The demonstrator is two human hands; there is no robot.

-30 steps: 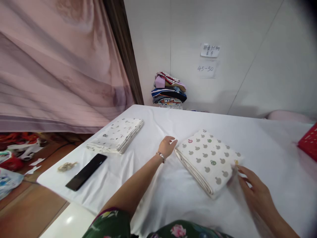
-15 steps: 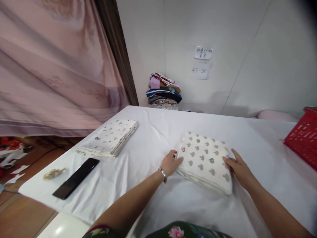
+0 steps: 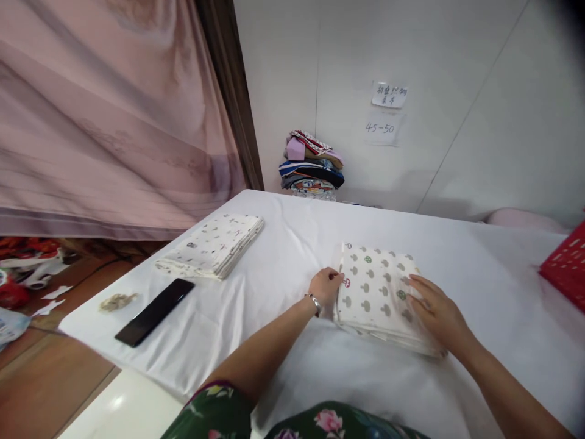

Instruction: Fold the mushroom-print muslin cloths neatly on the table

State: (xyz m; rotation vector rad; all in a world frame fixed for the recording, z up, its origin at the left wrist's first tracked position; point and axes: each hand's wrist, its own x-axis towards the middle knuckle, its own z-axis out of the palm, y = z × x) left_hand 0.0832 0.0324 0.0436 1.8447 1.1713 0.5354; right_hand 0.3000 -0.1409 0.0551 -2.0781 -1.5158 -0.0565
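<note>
A folded white cloth (image 3: 375,289) printed with grey, green and red mushrooms lies in front of me on the white-covered table (image 3: 278,311). At its left edge my left hand (image 3: 325,286), with a silver bracelet at the wrist, is closed, thumb and fingertips pinching the fabric. My right hand (image 3: 436,310) rests on the right part of the top layer, fingers stretched out and slightly apart. Beneath the top, several folded layers show along the near edge. The underside of the right palm is hidden.
Another folded printed cloth (image 3: 212,247) lies at the table's left, with a black phone (image 3: 155,312) and a beige hair tie-like bundle (image 3: 117,302) nearer. A clothes stack (image 3: 311,166) stands beyond the back edge. At far right is a red basket (image 3: 567,262).
My right hand has slid from the cloth's right edge onto its top. My left hand has moved slightly up along the left edge, now pinching it. The view has turned a little left.
</note>
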